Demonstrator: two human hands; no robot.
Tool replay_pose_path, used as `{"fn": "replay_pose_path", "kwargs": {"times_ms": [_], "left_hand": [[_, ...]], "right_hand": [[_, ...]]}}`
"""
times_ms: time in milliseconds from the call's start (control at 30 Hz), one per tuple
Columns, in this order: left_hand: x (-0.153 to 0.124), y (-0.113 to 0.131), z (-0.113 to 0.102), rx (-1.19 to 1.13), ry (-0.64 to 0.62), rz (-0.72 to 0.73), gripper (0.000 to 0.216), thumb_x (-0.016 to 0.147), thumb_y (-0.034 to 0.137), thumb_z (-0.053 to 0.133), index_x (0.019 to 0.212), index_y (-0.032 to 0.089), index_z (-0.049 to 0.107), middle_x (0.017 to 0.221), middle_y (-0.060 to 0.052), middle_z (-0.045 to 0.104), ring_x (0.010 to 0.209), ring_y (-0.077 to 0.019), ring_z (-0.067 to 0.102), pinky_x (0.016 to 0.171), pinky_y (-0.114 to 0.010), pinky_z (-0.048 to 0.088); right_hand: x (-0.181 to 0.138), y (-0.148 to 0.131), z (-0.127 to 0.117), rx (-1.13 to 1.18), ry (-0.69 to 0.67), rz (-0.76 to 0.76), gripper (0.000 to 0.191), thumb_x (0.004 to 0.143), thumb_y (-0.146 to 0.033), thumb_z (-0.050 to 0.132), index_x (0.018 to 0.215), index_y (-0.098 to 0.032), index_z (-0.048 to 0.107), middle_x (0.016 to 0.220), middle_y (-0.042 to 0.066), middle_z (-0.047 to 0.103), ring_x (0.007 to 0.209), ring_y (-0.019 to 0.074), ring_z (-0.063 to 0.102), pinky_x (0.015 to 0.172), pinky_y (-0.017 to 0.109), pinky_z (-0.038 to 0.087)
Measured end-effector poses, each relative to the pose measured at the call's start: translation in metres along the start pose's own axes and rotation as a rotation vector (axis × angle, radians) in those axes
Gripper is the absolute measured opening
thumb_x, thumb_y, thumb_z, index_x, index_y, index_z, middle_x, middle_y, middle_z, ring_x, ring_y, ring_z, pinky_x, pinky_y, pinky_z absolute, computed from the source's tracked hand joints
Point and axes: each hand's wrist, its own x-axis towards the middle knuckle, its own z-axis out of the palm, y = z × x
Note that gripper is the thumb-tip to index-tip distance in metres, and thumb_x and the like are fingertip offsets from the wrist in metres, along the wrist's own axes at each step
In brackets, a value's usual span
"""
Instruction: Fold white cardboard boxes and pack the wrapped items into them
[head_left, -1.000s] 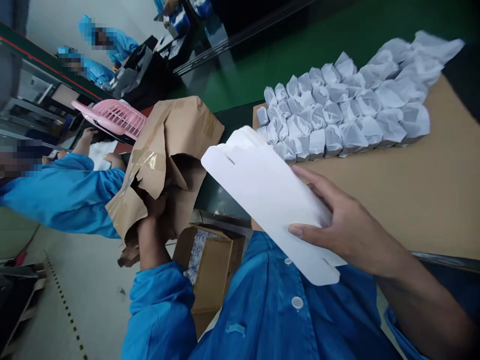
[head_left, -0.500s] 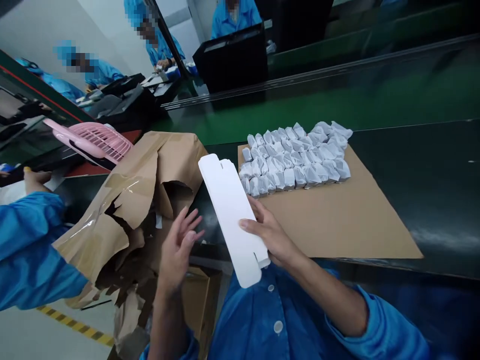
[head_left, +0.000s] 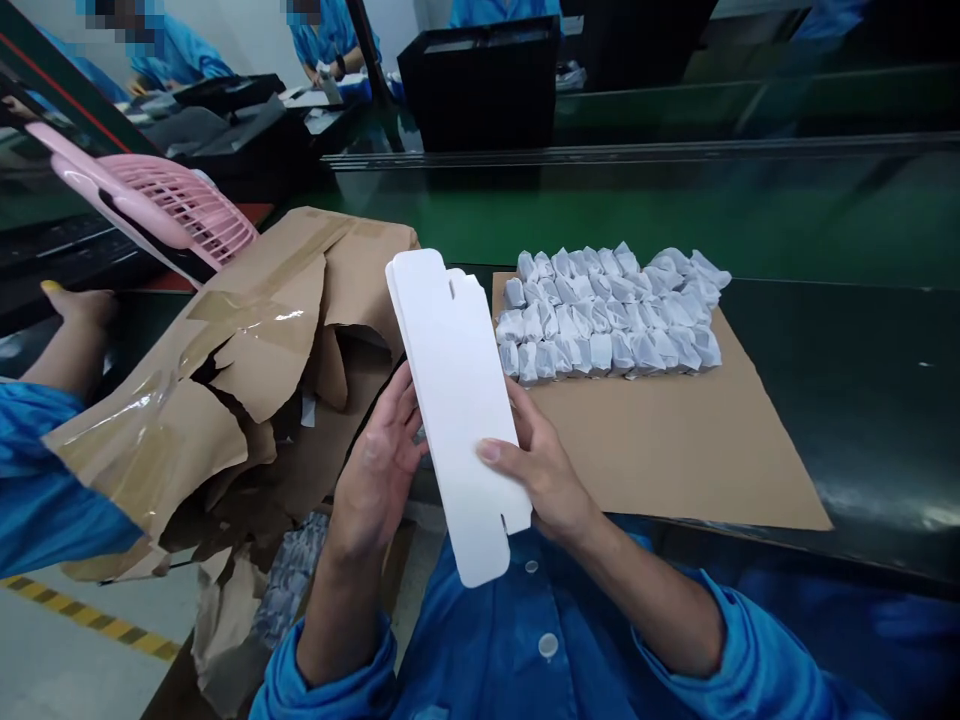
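Observation:
A stack of flat, folded white cartons (head_left: 457,400) with notched end flaps is held upright at a slant in front of my chest. My right hand (head_left: 544,465) grips its right edge, thumb on the front face and fingers behind. My left hand (head_left: 382,465) is at the stack's left edge, palm facing it and fingers extended, some tips hidden behind the cartons; whether they touch it I cannot tell. Rows of small paper-wrapped pieces (head_left: 615,320) sit beyond my right hand on a brown cardboard sheet (head_left: 675,450).
A torn brown cardboard box (head_left: 262,340) bulges over the bench edge at left. Behind it stands a pink fan (head_left: 165,200). A co-worker's sleeve (head_left: 52,490) reaches in from the left. Black bins (head_left: 480,90) and other people in blue are across the green bench (head_left: 637,200).
My left hand has moved up and right to the cartons' left edge. The cartons, still in my right hand, have become more upright. The camera view has shifted and tilted.

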Motion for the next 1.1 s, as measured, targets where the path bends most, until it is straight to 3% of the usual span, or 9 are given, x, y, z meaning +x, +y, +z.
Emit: {"fn": "replay_pose_path", "kwargs": {"times_ms": [233,367,467,633,733,867,1000,1100], "left_hand": [[-0.031,0.020,-0.019,0.081,0.110,0.037,0.077,0.078,0.050,0.073,0.146,0.030,0.044,0.155,-0.008,0.042,0.141,-0.0390,0.038,0.104,-0.046,0.050],[-0.039,0.014,-0.011,0.033,0.128,0.017,0.086,0.073,0.044,0.079,0.148,0.036,0.037,0.153,-0.005,0.044,0.139,-0.0374,0.043,0.102,-0.044,0.052],[-0.030,-0.005,0.005,-0.081,0.195,0.059,0.097,0.062,0.048,0.086,0.145,0.037,0.037,0.143,-0.006,0.055,0.129,-0.0370,0.053,0.096,-0.043,0.055],[-0.007,-0.037,0.021,-0.207,0.244,0.070,0.084,0.059,0.046,0.088,0.133,0.029,0.050,0.133,-0.007,0.061,0.126,-0.0342,0.055,0.101,-0.041,0.050],[-0.003,-0.049,0.019,-0.293,0.231,-0.012,0.076,0.061,0.044,0.085,0.128,0.026,0.054,0.126,-0.008,0.065,0.120,-0.0326,0.060,0.098,-0.041,0.051],[-0.005,-0.065,0.008,-0.387,0.234,-0.132,0.067,0.060,0.048,0.085,0.119,0.024,0.062,0.115,-0.008,0.071,0.107,-0.0304,0.065,0.091,-0.040,0.054],[-0.006,-0.079,0.001,-0.475,0.196,-0.218,0.072,0.053,0.057,0.086,0.113,0.021,0.066,0.107,-0.009,0.073,0.108,-0.0352,0.065,0.096,-0.048,0.051],[-0.005,-0.083,0.000,-0.482,0.178,-0.236,0.074,0.054,0.059,0.085,0.114,0.021,0.065,0.111,-0.010,0.073,0.113,-0.0374,0.063,0.100,-0.051,0.049]], "right_hand": [[-0.014,-0.012,0.019,-0.293,0.025,-0.107,0.096,0.075,-0.045,0.079,0.152,-0.033,0.024,0.154,0.007,0.039,0.139,0.0313,0.042,0.109,0.048,0.046],[-0.017,-0.008,0.023,-0.535,0.062,-0.185,0.097,0.074,-0.045,0.078,0.153,-0.035,0.023,0.158,0.006,0.032,0.143,0.0336,0.035,0.114,0.052,0.039],[-0.014,0.000,0.025,-0.862,0.151,-0.326,0.100,0.074,-0.043,0.077,0.155,-0.030,0.020,0.154,0.011,0.038,0.139,0.0388,0.040,0.109,0.056,0.043],[-0.008,0.012,0.026,-1.340,0.275,-0.573,0.093,0.085,-0.040,0.063,0.157,-0.023,0.007,0.125,0.022,0.058,0.112,0.0433,0.060,0.083,0.061,0.055],[-0.011,0.007,0.021,-1.430,0.224,-0.451,0.098,0.081,-0.042,0.068,0.157,-0.021,0.011,0.117,0.021,0.061,0.104,0.0425,0.062,0.081,0.061,0.055],[-0.016,-0.018,0.007,-1.249,0.051,-0.137,0.108,0.070,-0.040,0.079,0.157,-0.024,0.016,0.135,0.016,0.054,0.121,0.0386,0.054,0.097,0.058,0.049],[-0.007,-0.038,-0.008,-0.945,0.029,0.079,0.090,0.078,-0.038,0.074,0.154,-0.029,0.026,0.135,0.008,0.055,0.114,0.0270,0.058,0.094,0.043,0.052],[0.000,-0.042,-0.016,-0.864,-0.020,0.086,0.078,0.076,-0.037,0.076,0.146,-0.027,0.043,0.136,0.007,0.053,0.110,0.0236,0.057,0.088,0.036,0.053]]}}
